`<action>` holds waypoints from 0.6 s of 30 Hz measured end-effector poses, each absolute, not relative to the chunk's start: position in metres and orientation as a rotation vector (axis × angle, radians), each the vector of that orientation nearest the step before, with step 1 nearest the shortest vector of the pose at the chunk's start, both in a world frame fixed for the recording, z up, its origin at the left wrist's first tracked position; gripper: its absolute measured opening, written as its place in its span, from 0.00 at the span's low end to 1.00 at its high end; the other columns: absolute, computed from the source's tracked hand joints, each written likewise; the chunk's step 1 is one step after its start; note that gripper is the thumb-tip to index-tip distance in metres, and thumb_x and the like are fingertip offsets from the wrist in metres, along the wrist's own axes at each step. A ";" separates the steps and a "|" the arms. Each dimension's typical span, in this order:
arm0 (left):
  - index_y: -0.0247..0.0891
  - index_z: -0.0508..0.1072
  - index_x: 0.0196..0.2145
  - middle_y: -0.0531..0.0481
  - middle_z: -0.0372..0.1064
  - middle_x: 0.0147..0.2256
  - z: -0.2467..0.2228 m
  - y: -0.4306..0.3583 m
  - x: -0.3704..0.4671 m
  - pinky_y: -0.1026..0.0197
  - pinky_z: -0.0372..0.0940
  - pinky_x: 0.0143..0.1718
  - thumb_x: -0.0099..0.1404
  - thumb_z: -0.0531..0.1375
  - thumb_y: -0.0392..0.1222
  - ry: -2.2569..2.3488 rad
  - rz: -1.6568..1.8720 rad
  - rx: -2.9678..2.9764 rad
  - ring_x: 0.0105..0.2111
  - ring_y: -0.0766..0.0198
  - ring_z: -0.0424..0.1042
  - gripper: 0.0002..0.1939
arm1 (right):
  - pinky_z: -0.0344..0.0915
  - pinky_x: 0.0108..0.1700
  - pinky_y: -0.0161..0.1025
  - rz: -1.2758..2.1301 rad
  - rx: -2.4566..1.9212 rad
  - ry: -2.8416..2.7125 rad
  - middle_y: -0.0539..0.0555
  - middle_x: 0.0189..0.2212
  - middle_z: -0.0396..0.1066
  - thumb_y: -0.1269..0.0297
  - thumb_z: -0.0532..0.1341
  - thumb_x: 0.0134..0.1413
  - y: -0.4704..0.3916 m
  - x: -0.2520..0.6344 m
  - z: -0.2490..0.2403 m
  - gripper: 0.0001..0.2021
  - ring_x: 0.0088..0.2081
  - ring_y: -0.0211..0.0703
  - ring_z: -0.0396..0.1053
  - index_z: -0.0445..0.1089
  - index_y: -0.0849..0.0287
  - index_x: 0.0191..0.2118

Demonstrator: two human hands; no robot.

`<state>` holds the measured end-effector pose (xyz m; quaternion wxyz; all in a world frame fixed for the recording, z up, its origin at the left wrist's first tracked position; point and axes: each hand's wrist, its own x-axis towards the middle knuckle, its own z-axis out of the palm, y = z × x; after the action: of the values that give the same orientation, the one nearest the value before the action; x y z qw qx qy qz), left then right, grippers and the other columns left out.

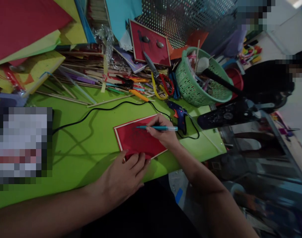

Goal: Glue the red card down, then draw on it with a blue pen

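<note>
A red board point(133, 140) with a pale wooden-stick border lies on the green table, with faint dark marks on its face. My left hand point(127, 170) is on its near left edge, fingers bent over the rim and steadying it. Between the thumb and fingers of my right hand point(163, 132) is a teal marker pen point(157, 128). Its tip points left, close to the dark marks; whether it touches the board I cannot tell. Just beyond my right hand lies a blue glue gun point(179, 114), its black cord point(103, 107) running left across the table.
Behind the board are scissors point(154, 71), an orange-handled tool point(138, 95) and a heap of thin wooden sticks point(91, 69). A second red board point(151, 43) leans at the back. A green basket point(190, 87) and a dark bottle point(225, 115) are at the right.
</note>
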<state>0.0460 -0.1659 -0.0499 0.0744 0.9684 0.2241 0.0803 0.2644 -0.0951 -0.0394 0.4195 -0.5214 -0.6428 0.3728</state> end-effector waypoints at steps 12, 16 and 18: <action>0.41 0.70 0.63 0.42 0.73 0.59 -0.049 -0.167 0.046 0.45 0.60 0.54 0.72 0.56 0.57 0.674 0.223 2.902 0.54 0.52 0.69 0.28 | 0.62 0.28 0.36 0.941 -1.308 -1.612 0.47 0.25 0.71 0.59 0.68 0.56 -0.095 0.263 -0.042 0.09 0.26 0.36 0.64 0.68 0.55 0.32; 0.42 0.69 0.64 0.43 0.73 0.59 -0.051 -0.167 0.046 0.46 0.59 0.55 0.73 0.56 0.58 0.669 0.247 2.905 0.53 0.53 0.69 0.28 | 0.61 0.28 0.36 0.906 -1.322 -1.618 0.46 0.25 0.70 0.62 0.68 0.55 -0.095 0.262 -0.042 0.07 0.25 0.36 0.64 0.68 0.55 0.32; 0.41 0.70 0.64 0.44 0.74 0.58 -0.051 -0.167 0.046 0.46 0.59 0.54 0.72 0.56 0.57 0.679 0.273 2.907 0.53 0.53 0.69 0.28 | 0.61 0.28 0.35 0.880 -1.313 -1.619 0.46 0.24 0.70 0.64 0.67 0.55 -0.095 0.262 -0.042 0.07 0.26 0.36 0.64 0.69 0.55 0.32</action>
<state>0.0457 -0.1668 -0.0512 0.0721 0.9672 0.2261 0.0909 0.2615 -0.0951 -0.0417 0.4257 -0.5251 -0.6474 0.3520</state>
